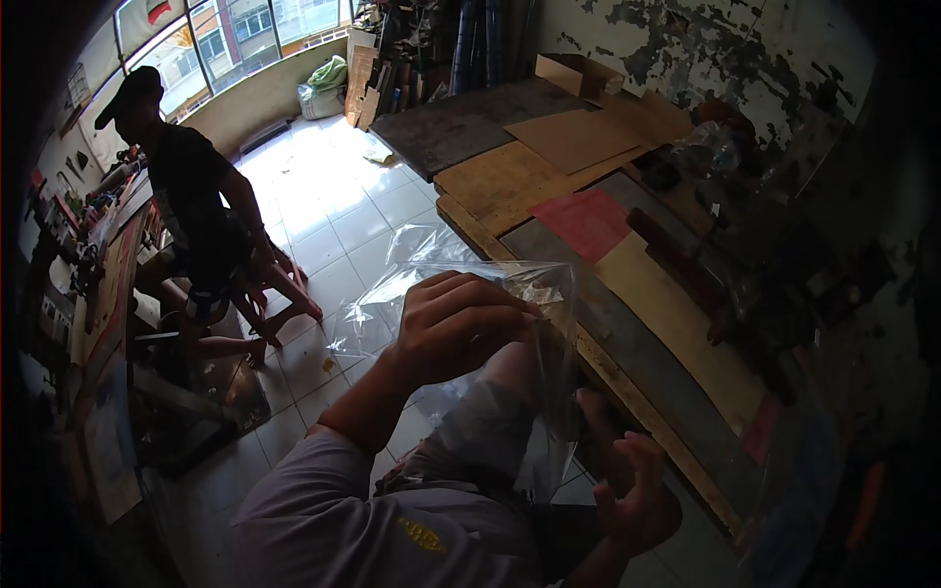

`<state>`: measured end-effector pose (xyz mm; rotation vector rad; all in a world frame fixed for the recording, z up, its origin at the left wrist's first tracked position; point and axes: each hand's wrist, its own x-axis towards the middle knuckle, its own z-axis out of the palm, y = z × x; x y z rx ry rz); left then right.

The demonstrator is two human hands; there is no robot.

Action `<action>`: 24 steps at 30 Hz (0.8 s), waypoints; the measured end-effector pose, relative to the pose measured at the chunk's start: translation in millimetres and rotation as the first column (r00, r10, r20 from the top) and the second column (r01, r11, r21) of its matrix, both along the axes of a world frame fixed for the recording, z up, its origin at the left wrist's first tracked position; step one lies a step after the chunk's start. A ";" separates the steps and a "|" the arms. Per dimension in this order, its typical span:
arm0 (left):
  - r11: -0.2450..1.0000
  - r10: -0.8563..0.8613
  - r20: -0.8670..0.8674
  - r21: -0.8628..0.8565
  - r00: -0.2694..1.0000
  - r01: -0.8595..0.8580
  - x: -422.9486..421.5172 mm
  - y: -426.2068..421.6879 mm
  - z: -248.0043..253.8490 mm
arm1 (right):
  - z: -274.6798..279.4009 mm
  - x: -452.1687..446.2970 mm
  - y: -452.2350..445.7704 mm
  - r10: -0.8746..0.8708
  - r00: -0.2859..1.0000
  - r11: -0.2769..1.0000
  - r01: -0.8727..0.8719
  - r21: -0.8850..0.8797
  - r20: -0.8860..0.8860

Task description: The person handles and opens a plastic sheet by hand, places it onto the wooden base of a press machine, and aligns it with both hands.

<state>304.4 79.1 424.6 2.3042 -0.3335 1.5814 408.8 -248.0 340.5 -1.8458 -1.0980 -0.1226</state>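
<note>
The left hand (466, 328) is back-up, its fingers (498, 321) bent together in a pinch, pointing toward the person's right, with the left forearm (365, 404) running back from it. The right hand (642, 490) is well apart from it, nearer the torso (382, 539), fingers loosely curled, thumb (606, 505) spread.

no readable text
the yellow mark (423, 535) on the shirt (323, 505) front is too blurred to make out
</note>
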 end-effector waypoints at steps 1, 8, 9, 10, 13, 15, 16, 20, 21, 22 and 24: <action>1.000 -0.018 -0.011 0.002 1.000 0.018 1.9 -4.0 0.2 | 11.0 2.1 7.8 0.013 0.999 0.998 -0.015 0.061 0.030; 0.987 -0.160 -0.089 0.003 0.983 0.161 17.5 -33.7 -2.4 | 85.2 16.4 82.8 0.205 0.961 0.948 -0.242 0.208 0.184; 0.984 -0.172 -0.087 0.019 0.981 0.174 18.5 -36.3 -2.2 | 89.6 18.1 88.2 0.239 0.953 0.943 -0.274 0.191 0.186; 0.982 -0.181 -0.082 0.037 0.980 0.185 19.5 -37.8 -1.5 | 95.9 17.2 91.6 0.234 0.951 0.947 -0.269 0.174 0.202; 0.979 -0.193 -0.061 0.058 0.979 0.197 21.0 -40.5 0.3 | 100.2 19.2 94.3 0.264 0.947 0.938 -0.296 0.178 0.183; 0.978 -0.196 -0.057 0.062 0.979 0.200 21.9 -41.9 0.6 | 103.6 18.8 93.4 0.233 0.949 0.947 -0.271 0.171 0.214; 0.978 -0.197 -0.061 0.063 0.979 0.201 21.9 -42.9 0.2 | 104.4 18.0 92.2 0.216 0.949 0.952 -0.257 0.168 0.227; 0.977 -0.178 -0.107 0.100 0.978 0.189 20.7 -43.5 1.5 | 101.3 21.5 88.5 0.129 0.926 0.974 -0.185 0.129 0.354; 0.977 -0.185 -0.112 0.088 0.976 0.195 20.8 -44.0 1.2 | 100.6 22.0 88.2 0.116 0.921 0.975 -0.176 0.132 0.371; 0.977 -0.191 -0.118 0.076 0.974 0.201 21.1 -44.4 1.0 | 100.2 22.1 87.8 0.104 0.916 0.976 -0.168 0.135 0.388; 0.976 -0.207 -0.127 0.043 0.970 0.214 21.1 -44.6 0.4 | 100.9 20.7 88.4 0.109 0.922 0.974 -0.174 0.145 0.371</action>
